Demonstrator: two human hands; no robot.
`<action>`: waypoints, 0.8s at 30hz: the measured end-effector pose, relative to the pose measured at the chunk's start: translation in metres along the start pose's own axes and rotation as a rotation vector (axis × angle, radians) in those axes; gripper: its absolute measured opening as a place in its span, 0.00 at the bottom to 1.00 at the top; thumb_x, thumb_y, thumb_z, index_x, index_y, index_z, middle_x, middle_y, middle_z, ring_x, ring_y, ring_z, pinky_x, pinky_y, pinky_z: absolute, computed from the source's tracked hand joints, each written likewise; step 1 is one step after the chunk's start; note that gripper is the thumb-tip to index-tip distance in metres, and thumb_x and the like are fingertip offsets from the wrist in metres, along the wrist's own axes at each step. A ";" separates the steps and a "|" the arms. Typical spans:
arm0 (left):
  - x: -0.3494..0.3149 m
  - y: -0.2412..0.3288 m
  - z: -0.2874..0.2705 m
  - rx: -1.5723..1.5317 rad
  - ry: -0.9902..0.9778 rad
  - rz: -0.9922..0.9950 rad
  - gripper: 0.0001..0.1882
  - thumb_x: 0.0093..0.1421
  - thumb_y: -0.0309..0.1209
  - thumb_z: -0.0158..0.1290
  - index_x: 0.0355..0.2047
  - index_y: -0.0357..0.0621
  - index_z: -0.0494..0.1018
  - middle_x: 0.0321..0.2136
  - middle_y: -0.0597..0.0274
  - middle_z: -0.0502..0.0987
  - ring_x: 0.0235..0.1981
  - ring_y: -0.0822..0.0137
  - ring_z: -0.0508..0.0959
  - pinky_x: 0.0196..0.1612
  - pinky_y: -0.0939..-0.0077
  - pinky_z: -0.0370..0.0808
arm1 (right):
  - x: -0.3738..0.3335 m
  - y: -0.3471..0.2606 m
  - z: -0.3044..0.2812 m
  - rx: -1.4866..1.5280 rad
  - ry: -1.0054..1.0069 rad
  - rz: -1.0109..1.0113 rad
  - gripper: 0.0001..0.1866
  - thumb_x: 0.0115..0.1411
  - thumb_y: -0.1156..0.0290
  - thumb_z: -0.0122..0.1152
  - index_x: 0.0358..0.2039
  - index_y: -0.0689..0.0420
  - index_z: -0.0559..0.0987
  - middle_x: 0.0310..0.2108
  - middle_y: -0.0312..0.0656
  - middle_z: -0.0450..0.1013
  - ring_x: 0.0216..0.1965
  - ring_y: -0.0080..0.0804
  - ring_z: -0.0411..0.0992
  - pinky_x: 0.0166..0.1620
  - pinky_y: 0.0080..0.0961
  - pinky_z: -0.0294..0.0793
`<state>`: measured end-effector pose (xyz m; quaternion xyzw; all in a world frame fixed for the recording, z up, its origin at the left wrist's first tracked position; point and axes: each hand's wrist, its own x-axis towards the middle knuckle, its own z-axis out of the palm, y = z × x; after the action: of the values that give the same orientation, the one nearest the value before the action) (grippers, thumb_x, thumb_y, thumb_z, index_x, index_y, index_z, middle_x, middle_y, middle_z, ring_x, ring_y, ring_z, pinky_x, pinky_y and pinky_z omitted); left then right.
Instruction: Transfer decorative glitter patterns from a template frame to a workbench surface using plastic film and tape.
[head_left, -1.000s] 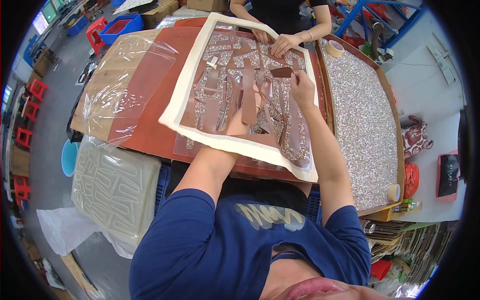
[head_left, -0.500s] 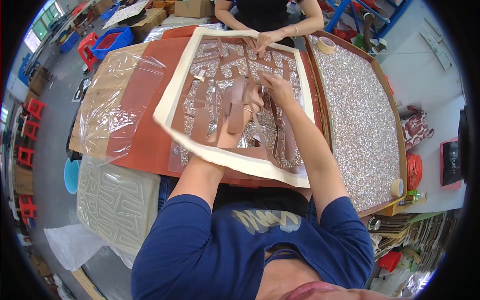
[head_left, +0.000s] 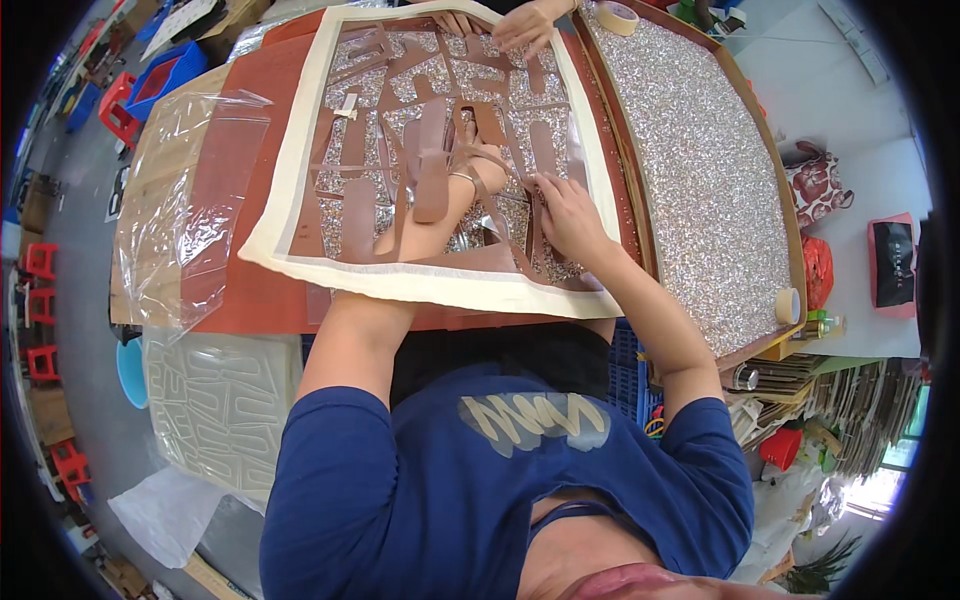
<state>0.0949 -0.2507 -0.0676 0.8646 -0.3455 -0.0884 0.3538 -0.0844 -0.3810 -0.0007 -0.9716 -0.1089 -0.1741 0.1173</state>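
A brown cut-out sheet point(head_left: 360, 220) with a cream cloth border point(head_left: 275, 215) lies over a glittery layer. My left forearm passes beneath its near border, and my left hand point(head_left: 487, 168) shows through the openings at the middle. Raised brown flaps point(head_left: 432, 180) and thin strips cross its wrist and hide most of its fingers. To the right, my right hand point(head_left: 572, 218) rests on the sheet, its bent fingertips closed at a narrow brown strip beside an opening. Its thumb is hidden.
Across the table a co-worker's hands point(head_left: 525, 28) touch the far border. A shallow tray of silvery glitter point(head_left: 690, 190) stands on the right, with tape rolls point(head_left: 617, 18) on its rim. Clear plastic film point(head_left: 185, 200) covers the board at left; a clear moulded sheet point(head_left: 215, 400) lies below it.
My right hand has moved from beside my left hand toward me, down the sheet's right side. My left hand stays beneath the sheet. The co-worker's hands have parted. The view has shifted.
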 end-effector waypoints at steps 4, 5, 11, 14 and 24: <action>-0.005 0.019 -0.016 0.094 -0.032 -0.040 0.35 0.54 0.51 0.51 0.58 0.47 0.61 0.52 0.43 0.68 0.57 0.47 0.64 0.63 0.56 0.53 | 0.018 0.015 0.013 -0.046 0.089 -0.125 0.17 0.53 0.73 0.57 0.44 0.62 0.73 0.41 0.44 0.72 0.40 0.40 0.69 0.44 0.33 0.68; -0.005 0.024 -0.021 0.118 -0.039 -0.049 0.36 0.53 0.51 0.51 0.58 0.48 0.60 0.52 0.43 0.68 0.57 0.47 0.64 0.63 0.56 0.53 | 0.020 0.020 0.017 -0.077 0.126 -0.155 0.14 0.53 0.71 0.59 0.41 0.60 0.74 0.38 0.41 0.73 0.38 0.37 0.70 0.42 0.31 0.69; -0.015 0.052 -0.039 0.230 -0.090 -0.129 0.39 0.52 0.54 0.51 0.60 0.49 0.58 0.53 0.42 0.67 0.58 0.47 0.63 0.63 0.56 0.53 | 0.029 0.039 0.014 -0.092 0.107 -0.262 0.04 0.54 0.72 0.58 0.29 0.56 0.74 0.29 0.39 0.71 0.29 0.37 0.70 0.32 0.30 0.70; -0.006 0.058 -0.050 0.283 -0.128 -0.187 0.41 0.52 0.55 0.51 0.61 0.50 0.56 0.54 0.42 0.67 0.59 0.47 0.63 0.63 0.57 0.53 | 0.039 0.031 -0.002 -0.028 0.260 -0.092 0.04 0.50 0.76 0.60 0.26 0.58 0.73 0.25 0.41 0.69 0.28 0.39 0.71 0.32 0.33 0.71; -0.047 0.094 -0.050 0.433 -0.384 -0.164 0.47 0.50 0.60 0.51 0.65 0.53 0.52 0.55 0.41 0.66 0.60 0.47 0.61 0.63 0.57 0.53 | -0.059 -0.050 -0.070 0.478 -0.427 0.099 0.37 0.56 0.64 0.59 0.61 0.67 0.55 0.62 0.62 0.51 0.64 0.54 0.52 0.63 0.41 0.52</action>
<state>0.0294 -0.2401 0.0280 0.9124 -0.3460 -0.2029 0.0811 -0.1733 -0.3625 0.0513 -0.9353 -0.1215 0.0701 0.3248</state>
